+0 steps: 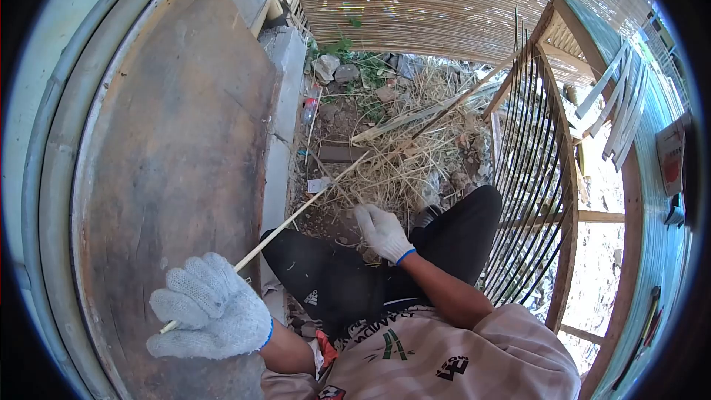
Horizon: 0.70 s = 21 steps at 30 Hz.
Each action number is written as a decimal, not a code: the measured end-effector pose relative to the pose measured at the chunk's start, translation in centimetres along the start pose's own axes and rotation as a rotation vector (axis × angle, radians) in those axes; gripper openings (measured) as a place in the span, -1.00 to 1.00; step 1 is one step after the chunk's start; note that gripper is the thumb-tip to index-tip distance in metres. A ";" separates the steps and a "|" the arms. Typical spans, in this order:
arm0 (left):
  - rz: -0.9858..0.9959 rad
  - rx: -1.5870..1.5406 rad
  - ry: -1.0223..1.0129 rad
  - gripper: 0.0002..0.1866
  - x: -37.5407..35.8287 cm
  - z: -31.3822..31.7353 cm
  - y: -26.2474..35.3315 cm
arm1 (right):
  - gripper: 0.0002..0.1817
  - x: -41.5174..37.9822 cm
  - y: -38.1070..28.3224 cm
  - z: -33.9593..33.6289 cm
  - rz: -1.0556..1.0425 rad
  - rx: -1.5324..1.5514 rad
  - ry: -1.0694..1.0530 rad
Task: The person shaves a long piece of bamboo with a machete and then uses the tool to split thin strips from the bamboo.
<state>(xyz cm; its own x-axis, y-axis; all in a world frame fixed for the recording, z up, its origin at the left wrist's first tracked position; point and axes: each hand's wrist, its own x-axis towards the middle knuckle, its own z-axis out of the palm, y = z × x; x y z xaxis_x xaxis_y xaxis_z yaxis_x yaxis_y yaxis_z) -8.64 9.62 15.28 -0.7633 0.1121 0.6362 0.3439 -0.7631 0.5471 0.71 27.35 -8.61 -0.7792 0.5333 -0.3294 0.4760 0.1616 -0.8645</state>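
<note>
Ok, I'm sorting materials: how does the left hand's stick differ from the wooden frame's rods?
The stick looks pale, while the rods look dark. The stick is single, held in the left hand's grip; the rods form a row along the wooden frame. Both are long and thin.

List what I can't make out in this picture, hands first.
All in the head view:
Right hand: palm hidden by its own back; whether it holds anything is unclear.
Stick: one stretch hidden inside the left hand.
Shoe: partly hidden by the leg.
Box: print too small to read.
</note>
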 end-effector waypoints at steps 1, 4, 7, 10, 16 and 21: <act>0.022 0.020 0.029 -0.25 0.0 0.2 -0.1 | -0.43 -1.0 -1.7 0.0 -0.039 0.043 -0.047; 0.042 0.052 0.093 -0.26 0.0 0.5 -0.1 | -0.52 -3.8 -5.3 -0.1 -0.143 0.111 -0.127; 0.045 0.057 0.122 -0.26 0.1 0.3 -0.1 | -0.62 -5.6 -7.3 -0.4 -0.263 0.124 -0.159; 0.053 0.063 0.128 -0.26 0.1 0.4 -0.2 | -0.68 -5.9 -7.9 -0.5 -0.341 0.123 -0.154; 0.050 0.076 0.106 -0.27 0.2 0.6 -0.1 | -0.66 -3.8 -6.5 -0.4 -0.210 0.112 -0.137; 0.047 0.079 0.082 -0.27 0.1 0.6 -0.2 | -0.54 -2.0 -4.8 -0.5 -0.102 0.091 -0.133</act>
<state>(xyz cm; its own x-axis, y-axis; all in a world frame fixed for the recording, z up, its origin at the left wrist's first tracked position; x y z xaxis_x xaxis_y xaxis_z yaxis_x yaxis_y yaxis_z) -8.43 10.16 15.56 -0.7861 0.0224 0.6178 0.4203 -0.7135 0.5606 0.22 25.93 -3.61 -0.8714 0.4027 -0.2802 0.3575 0.1302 -0.9248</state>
